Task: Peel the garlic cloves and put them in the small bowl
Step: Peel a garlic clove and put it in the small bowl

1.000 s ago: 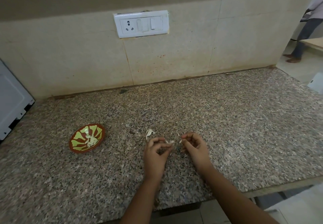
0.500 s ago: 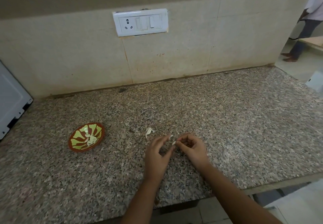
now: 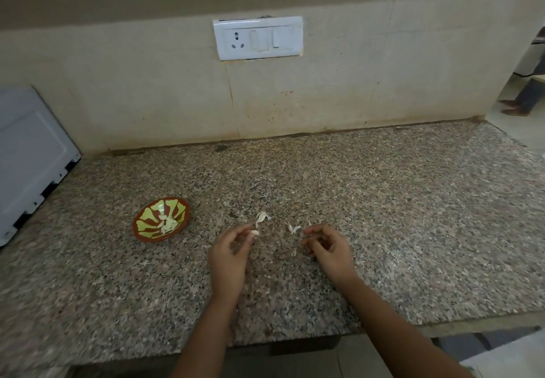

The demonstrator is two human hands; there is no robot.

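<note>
Head view looks down on a speckled granite bench [image 3: 383, 215] with both forearms reaching in from the near edge. The left hand [image 3: 233, 249] pinches a clove [image 3: 254, 232] between thumb and forefinger tips, just above the bench and a little right of the bowl [image 3: 137, 227]. The right hand [image 3: 328, 245] is apart from it, fingers curled in and thumb tip close to the forefinger, with nothing visible between them. Two scraps of skin [image 3: 261, 217] lie on the bench between and just beyond the hands. The bowl sits on the bench to the left of the left hand, and pale peeled cloves [image 3: 169, 225] already lie in it. The pinched clove looks bare, though it is too small to be sure that no skin is left. By my judgement it is very light and firm, likely smooth and a bit slippery once peeled, so a fingertip pinch across its fat middle suits it better than one at the tapered ends. The skins are papery, would drift at a breath, and may cling to fingers. The bowl is shallow and light, so a clove set down low should stay put, while a dropped one could bounce out. On the wall behind are a switch plate [image 3: 258, 38] and, at far left, a white appliance [image 3: 29, 156].
</note>
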